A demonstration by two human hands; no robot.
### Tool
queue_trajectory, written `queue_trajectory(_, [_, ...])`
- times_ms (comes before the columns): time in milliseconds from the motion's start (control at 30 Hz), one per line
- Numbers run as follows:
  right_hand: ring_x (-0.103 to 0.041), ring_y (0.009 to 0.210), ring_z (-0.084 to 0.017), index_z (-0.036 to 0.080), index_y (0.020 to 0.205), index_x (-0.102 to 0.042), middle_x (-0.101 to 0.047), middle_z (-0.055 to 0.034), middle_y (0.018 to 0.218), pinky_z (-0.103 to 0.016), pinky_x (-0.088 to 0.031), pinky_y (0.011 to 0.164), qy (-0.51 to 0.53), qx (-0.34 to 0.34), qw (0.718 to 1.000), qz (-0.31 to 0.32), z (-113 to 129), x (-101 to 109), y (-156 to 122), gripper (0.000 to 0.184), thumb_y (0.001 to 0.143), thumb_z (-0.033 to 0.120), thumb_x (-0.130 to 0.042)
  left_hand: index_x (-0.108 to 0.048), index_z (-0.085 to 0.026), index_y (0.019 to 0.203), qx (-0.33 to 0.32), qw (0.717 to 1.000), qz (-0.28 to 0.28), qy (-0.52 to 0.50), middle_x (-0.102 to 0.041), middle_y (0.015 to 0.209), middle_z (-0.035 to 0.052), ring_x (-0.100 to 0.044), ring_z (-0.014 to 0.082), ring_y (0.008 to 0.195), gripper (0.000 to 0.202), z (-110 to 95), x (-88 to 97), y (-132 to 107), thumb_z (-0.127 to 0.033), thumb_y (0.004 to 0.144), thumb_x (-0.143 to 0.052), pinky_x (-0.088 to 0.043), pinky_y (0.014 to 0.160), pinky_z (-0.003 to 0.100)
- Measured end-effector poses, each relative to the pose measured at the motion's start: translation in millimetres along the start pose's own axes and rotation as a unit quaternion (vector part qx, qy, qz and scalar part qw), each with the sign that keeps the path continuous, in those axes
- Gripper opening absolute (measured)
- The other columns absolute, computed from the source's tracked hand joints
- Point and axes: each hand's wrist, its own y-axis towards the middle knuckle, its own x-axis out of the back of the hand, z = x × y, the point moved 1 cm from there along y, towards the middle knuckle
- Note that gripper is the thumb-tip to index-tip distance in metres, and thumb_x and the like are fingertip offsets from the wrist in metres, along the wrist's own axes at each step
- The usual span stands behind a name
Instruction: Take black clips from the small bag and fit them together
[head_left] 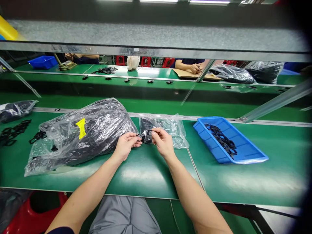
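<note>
My left hand (127,143) pinches a small black plastic part (140,136) between thumb and fingertips. Close beside it, my right hand (162,142) is closed on another small black part (149,132) with a ring-like opening. Whether these two parts touch, I cannot tell. Just behind my hands lies a small clear bag (170,128) with dark pieces in its left end. To the left of my left hand is a large clear bag (102,126) stuffed with black items, with a yellow label (81,127) on it.
At the right stands a blue tray (248,155) with several black parts inside. Loose black parts (14,131) lie at the far left. Beyond the rail, small black pieces (127,80) sit spaced out on a green surface. Across from me, another person's hands (195,68) rest over cardboard.
</note>
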Motion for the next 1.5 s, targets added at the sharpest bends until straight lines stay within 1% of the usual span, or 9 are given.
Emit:
queue_trajectory(167, [-0.060, 0.068, -0.016, 0.023, 0.093, -0.066, -0.064, -0.0032, 0.081, -0.031, -0.050, 0.063, -0.125, 0.124, 0.984, 0.036, 0.3, -2.2, -3.9, 0.015, 0.086, 0.034, -0.058, -0.058, -0.013, 0.105, -0.011, 1.000, -0.029, 0.000, -0.072, 0.076, 0.0069, -0.068, 0.0163, 0.063, 0.043, -0.9, -3.9, -3.3, -0.029, 0.069, -0.075, -0.053, 0.061, 0.028])
queue_trajectory(367, [-0.060, 0.080, -0.018, 0.026, 0.096, -0.070, -0.063, -0.0051, 0.084, -0.033, -0.052, 0.073, -0.223, 0.276, 0.934, 0.050, 2.4, -11.5, -11.1, 0.017, 0.088, 0.022, -0.055, -0.060, -0.012, 0.098, -0.001, 1.000, -0.011, -0.022, -0.070, 0.072, 0.0049, -0.067, 0.0149, 0.062, 0.038, 6.0, -7.8, -3.9, -0.029, 0.068, -0.076, -0.054, 0.062, 0.027])
queue_trajectory(633, [-0.060, 0.082, -0.017, 0.025, 0.101, -0.068, -0.062, -0.0059, 0.090, -0.031, -0.052, 0.071, -0.251, 0.322, 0.908, 0.100, -0.4, -12.8, -9.2, 0.024, 0.088, 0.014, -0.052, -0.062, -0.013, 0.094, 0.019, 0.999, 0.009, -0.026, -0.068, 0.077, 0.0021, -0.066, 0.0120, 0.063, 0.032, 5.3, -5.9, -3.3, -0.012, 0.063, -0.071, -0.052, 0.063, 0.024])
queue_trajectory(867, [-0.059, 0.084, -0.018, 0.027, 0.104, -0.068, -0.061, -0.0060, 0.090, -0.034, -0.052, 0.073, -0.240, 0.314, 0.912, 0.107, 2.9, -14.1, -9.0, 0.029, 0.087, 0.012, -0.049, -0.063, -0.012, 0.093, -0.007, 1.000, 0.005, -0.001, -0.068, 0.073, 0.0036, -0.064, 0.0128, 0.063, 0.029, 6.6, -5.3, -3.1, -0.027, 0.070, -0.073, -0.050, 0.061, 0.024])
queue_trajectory(967, [-0.059, 0.085, -0.018, 0.026, 0.108, -0.066, -0.061, -0.0060, 0.091, -0.034, -0.052, 0.073, -0.201, 0.283, 0.933, 0.089, 4.1, -15.8, -10.9, 0.029, 0.088, 0.015, -0.048, -0.063, -0.013, 0.092, -0.033, 0.999, -0.022, 0.017, -0.068, 0.075, 0.0035, -0.064, 0.0117, 0.064, 0.030, 6.2, -6.2, -3.2, -0.026, 0.068, -0.075, -0.047, 0.056, 0.021])
queue_trajectory(1067, [-0.059, 0.078, -0.017, 0.024, 0.105, -0.065, -0.059, -0.0075, 0.097, -0.030, -0.053, 0.062, -0.160, 0.197, 0.966, 0.040, 2.4, -16.8, -12.9, 0.022, 0.089, 0.022, -0.051, -0.062, -0.013, 0.091, -0.053, 0.997, -0.060, 0.022, -0.069, 0.079, 0.0044, -0.063, 0.0116, 0.063, 0.031, 4.4, -6.6, -3.8, -0.027, 0.067, -0.076, -0.044, 0.052, 0.020])
queue_trajectory(1167, [-0.060, 0.074, -0.016, 0.022, 0.095, -0.065, -0.060, -0.0074, 0.095, -0.028, -0.052, 0.056, -0.117, 0.109, 0.985, 0.060, -3.0, -19.6, -13.5, 0.017, 0.086, 0.033, -0.058, -0.062, -0.013, 0.091, -0.058, 0.996, -0.072, 0.006, -0.068, 0.078, 0.0036, -0.062, 0.0111, 0.062, 0.032, 2.9, -6.7, -4.1, -0.026, 0.066, -0.077, -0.046, 0.054, 0.021])
queue_trajectory(1333, [-0.056, 0.054, -0.012, 0.020, 0.085, -0.060, -0.059, 0.0009, 0.066, -0.024, -0.049, 0.047, 0.006, -0.033, 0.994, 0.102, -12.8, -23.2, -10.4, 0.026, 0.077, 0.043, -0.067, -0.061, -0.012, 0.088, -0.027, 0.998, -0.036, -0.039, -0.068, 0.071, 0.0023, -0.061, 0.0094, 0.059, 0.032, 1.8, -5.6, -3.6, -0.025, 0.065, -0.079, -0.047, 0.055, 0.020])
queue_trajectory(1500, [-0.050, 0.044, -0.010, 0.019, 0.077, -0.058, -0.058, 0.0037, 0.054, -0.022, -0.042, 0.042, 0.082, -0.104, 0.985, 0.114, -9.7, -21.2, -7.8, 0.030, 0.073, 0.046, -0.071, -0.061, -0.013, 0.086, 0.032, 0.994, 0.014, -0.101, -0.070, 0.078, 0.0042, -0.065, 0.0112, 0.062, 0.029, -0.6, -3.6, -4.0, -0.029, 0.068, -0.077, -0.050, 0.057, 0.022])
